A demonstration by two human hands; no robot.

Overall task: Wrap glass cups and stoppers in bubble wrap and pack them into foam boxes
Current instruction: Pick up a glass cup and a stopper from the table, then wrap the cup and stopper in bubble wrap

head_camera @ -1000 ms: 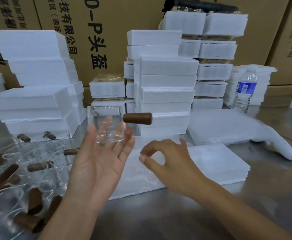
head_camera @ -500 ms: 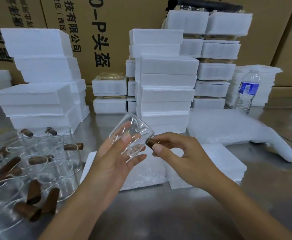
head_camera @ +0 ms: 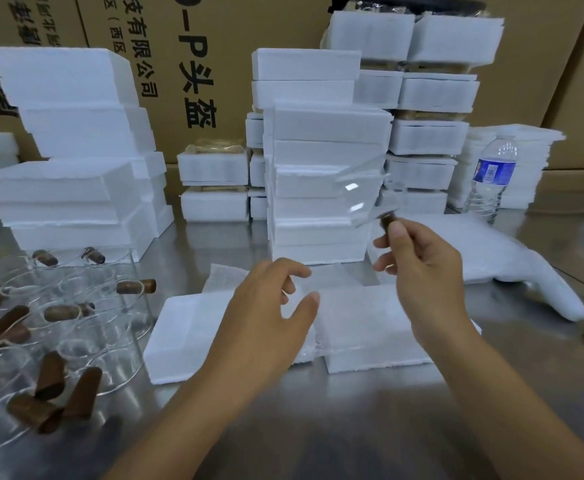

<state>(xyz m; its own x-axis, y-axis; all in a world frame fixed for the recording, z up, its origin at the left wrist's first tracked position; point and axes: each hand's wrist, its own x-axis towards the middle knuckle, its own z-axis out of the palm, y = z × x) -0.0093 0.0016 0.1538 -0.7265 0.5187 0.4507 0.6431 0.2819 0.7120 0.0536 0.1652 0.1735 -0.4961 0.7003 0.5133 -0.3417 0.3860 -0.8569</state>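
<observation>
A clear glass cup [head_camera: 359, 194] hangs tilted in the air in front of the middle foam stack. Its brown stopper [head_camera: 386, 221] is pinched between the thumb and fingers of my right hand [head_camera: 425, 271]. My left hand [head_camera: 269, 306] is lower, empty, with fingers loosely curled and apart. It hovers over two white foam box halves [head_camera: 186, 337] lying flat on the metal table. A thin sheet of bubble wrap [head_camera: 221, 277] pokes out behind them. Several more glass cups with brown stoppers [head_camera: 61, 311] crowd the table at the left.
Stacks of white foam boxes [head_camera: 321, 150] stand at the left, middle and back right, against cardboard cartons [head_camera: 249, 36]. A water bottle [head_camera: 491, 181] stands at the right. A pile of bubble wrap [head_camera: 491, 251] lies right of my right hand.
My left hand has let go of the cup and dropped toward the foam halves. My right hand has lifted the cup up and to the right by its stopper.
</observation>
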